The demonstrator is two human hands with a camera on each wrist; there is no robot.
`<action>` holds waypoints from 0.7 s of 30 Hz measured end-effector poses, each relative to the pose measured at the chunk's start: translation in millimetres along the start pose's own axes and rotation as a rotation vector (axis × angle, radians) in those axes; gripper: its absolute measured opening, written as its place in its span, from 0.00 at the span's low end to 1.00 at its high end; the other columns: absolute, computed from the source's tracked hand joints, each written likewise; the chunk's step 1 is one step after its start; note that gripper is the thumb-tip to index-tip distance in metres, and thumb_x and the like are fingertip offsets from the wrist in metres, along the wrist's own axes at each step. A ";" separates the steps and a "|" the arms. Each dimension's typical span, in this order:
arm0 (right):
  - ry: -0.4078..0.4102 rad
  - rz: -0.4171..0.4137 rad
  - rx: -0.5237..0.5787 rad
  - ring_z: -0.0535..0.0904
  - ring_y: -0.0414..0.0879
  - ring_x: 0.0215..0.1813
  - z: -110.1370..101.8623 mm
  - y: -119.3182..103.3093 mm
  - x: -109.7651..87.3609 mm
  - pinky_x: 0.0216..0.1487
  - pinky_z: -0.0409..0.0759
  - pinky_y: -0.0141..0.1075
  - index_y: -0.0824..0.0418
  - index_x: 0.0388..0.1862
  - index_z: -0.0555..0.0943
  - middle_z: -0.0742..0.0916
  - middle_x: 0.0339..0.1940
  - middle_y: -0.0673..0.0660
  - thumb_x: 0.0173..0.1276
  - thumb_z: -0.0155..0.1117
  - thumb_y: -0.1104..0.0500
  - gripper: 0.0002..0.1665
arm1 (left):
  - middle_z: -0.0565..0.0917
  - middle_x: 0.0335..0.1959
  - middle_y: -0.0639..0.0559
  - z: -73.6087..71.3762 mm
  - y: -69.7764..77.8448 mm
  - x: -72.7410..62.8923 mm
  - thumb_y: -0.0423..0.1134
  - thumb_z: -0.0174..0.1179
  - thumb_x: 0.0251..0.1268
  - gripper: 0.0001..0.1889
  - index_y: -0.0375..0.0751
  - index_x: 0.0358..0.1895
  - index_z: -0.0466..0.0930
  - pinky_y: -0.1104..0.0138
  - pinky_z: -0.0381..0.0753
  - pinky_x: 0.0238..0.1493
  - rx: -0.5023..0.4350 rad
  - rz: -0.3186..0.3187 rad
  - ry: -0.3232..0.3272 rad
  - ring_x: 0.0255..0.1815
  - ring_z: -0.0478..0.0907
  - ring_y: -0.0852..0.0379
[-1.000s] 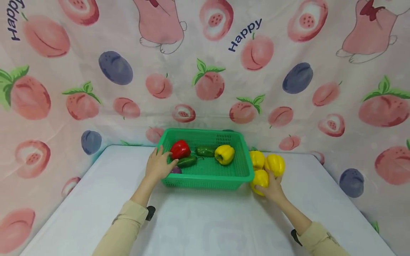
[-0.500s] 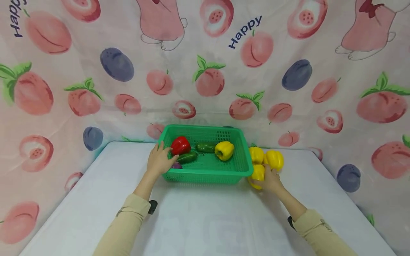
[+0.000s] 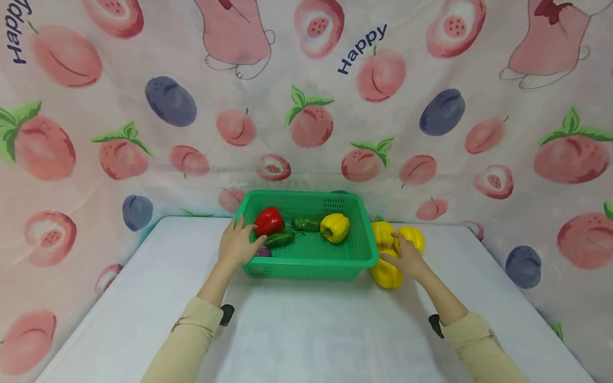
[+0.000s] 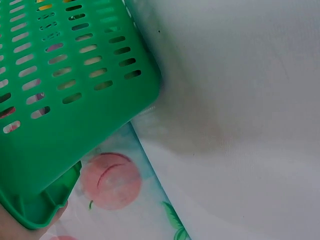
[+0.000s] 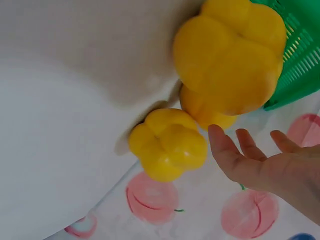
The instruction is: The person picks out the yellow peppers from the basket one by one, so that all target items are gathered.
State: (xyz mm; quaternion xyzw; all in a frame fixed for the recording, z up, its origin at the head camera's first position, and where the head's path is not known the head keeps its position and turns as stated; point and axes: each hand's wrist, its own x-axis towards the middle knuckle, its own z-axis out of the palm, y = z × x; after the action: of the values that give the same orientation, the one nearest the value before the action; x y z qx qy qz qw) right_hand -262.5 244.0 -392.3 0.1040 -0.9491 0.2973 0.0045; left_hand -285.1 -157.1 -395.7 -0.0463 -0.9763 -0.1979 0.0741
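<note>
In the head view, my left hand [image 3: 235, 244] grips the left rim of a green plastic basket [image 3: 306, 269]; the wrist view shows part of it at the rim's corner. My right hand [image 3: 408, 259] is above the yellow bell peppers to the basket's right, fingers spread and holding nothing. The front yellow bell pepper [image 3: 387, 274] lies by the basket's corner. Behind it are another yellow bell pepper [image 3: 382, 234] and a third yellow bell pepper [image 3: 415, 239], partly covered by my hand. Seen from the right wrist, the fingertips [image 5: 216, 134] are close to two of these peppers.
Inside the basket lie a red bell pepper [image 3: 269, 222], a yellow bell pepper [image 3: 334, 229], two dark green cucumber-like vegetables, one nearer [image 3: 280, 239] and one farther [image 3: 307, 223], and a purple vegetable [image 3: 263, 252]. A fruit-print cloth [image 3: 306, 170] hangs behind the white table [image 3: 306, 330].
My right hand has let go of the front yellow bell pepper and risen, moving toward the back over the other peppers. The left hand has stayed on the basket's rim.
</note>
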 end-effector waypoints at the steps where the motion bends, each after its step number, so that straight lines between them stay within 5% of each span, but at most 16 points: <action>1: 0.019 -0.016 0.008 0.66 0.73 0.58 -1.4 -2.0 1.9 0.56 0.70 0.64 0.78 0.67 0.55 0.69 0.59 0.82 0.67 0.58 0.54 0.40 | 0.53 0.73 0.29 -0.1 -0.1 -0.4 0.55 0.49 0.68 0.30 0.36 0.63 0.71 0.42 0.50 0.72 0.002 0.000 0.002 0.74 0.46 0.30; 14: 0.098 -0.124 -0.050 0.71 0.69 0.57 -11.6 -29.4 26.6 0.59 0.69 0.62 0.74 0.59 0.70 0.75 0.57 0.76 0.64 0.56 0.66 0.25 | 0.52 0.73 0.30 0.3 2.9 0.5 0.55 0.49 0.68 0.30 0.36 0.63 0.70 0.42 0.50 0.72 -0.005 0.001 -0.004 0.74 0.46 0.30; 21: -0.024 -0.228 -0.202 0.74 0.65 0.56 -14.2 -51.8 52.2 0.56 0.75 0.55 0.73 0.57 0.73 0.78 0.54 0.73 0.63 0.59 0.68 0.23 | 0.52 0.73 0.30 -0.3 1.7 -1.9 0.55 0.49 0.68 0.30 0.35 0.63 0.71 0.42 0.50 0.72 0.004 -0.005 -0.006 0.74 0.45 0.30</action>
State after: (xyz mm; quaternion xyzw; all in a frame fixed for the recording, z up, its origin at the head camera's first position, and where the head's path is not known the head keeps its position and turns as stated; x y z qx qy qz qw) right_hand -304.0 200.4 -347.7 0.2138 -0.9562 0.1966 0.0372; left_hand -282.9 -155.7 -395.0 -0.0444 -0.9770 -0.1959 0.0710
